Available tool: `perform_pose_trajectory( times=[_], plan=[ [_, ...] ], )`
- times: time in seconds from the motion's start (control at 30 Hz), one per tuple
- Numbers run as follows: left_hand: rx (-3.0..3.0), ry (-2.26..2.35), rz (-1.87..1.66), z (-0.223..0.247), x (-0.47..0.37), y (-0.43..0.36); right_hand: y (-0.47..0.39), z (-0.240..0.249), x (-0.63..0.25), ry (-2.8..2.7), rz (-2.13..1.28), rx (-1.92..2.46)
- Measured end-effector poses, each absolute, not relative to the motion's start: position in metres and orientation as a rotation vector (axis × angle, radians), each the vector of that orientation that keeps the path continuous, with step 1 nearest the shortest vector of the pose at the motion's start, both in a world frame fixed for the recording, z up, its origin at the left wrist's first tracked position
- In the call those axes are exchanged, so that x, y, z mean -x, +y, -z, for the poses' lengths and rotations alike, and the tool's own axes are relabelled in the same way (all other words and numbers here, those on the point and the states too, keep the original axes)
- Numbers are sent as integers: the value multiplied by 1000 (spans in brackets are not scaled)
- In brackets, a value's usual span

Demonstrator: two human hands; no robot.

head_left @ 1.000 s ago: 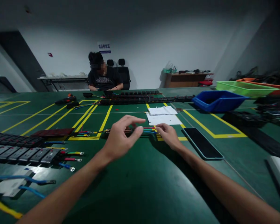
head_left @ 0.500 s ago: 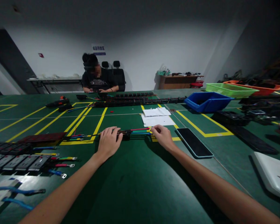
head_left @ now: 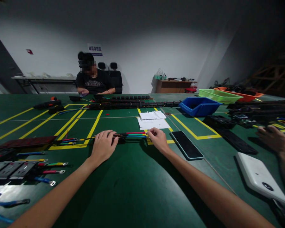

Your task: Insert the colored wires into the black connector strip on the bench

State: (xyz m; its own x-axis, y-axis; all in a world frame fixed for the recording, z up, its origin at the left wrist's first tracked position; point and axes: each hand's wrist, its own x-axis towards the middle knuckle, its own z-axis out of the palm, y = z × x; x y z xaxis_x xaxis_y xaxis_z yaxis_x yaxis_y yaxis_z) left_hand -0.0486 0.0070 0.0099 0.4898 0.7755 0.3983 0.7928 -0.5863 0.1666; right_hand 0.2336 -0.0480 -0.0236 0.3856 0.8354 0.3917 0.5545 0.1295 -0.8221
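Observation:
My left hand (head_left: 104, 144) rests over a dark strip with wires, its fingers laid across and curled round it. From the strip, a bundle of red, green and blue wires (head_left: 135, 135) runs right. My right hand (head_left: 158, 139) pinches the bundle's far end, where small yellow ends show at the fingertips. Left of my left hand, more coloured wires with ring terminals (head_left: 71, 141) lie beside a dark red strip (head_left: 26, 142). Just beyond my right hand are white papers (head_left: 154, 123).
A phone (head_left: 187, 145) lies right of my right hand, with a white device (head_left: 261, 177) farther right. Another person's hand (head_left: 273, 139) is at the right edge. Behind stand a blue bin (head_left: 199, 106) and a green basket (head_left: 219, 96). A person (head_left: 95, 79) sits across the table (head_left: 133, 183).
The view has turned right, so things appear shifted left. Both my hands keep their hold on the strip and wires. The other person's hand at the right edge shows more fully.

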Motion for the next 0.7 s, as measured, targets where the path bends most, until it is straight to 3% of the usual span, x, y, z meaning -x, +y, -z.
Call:
perform_pose_trajectory(
  times=[0.7],
  plan=[
    [2676,-1427,698,-7,49,6,-44,31,-236,-1519,-354,1749]
  ],
)
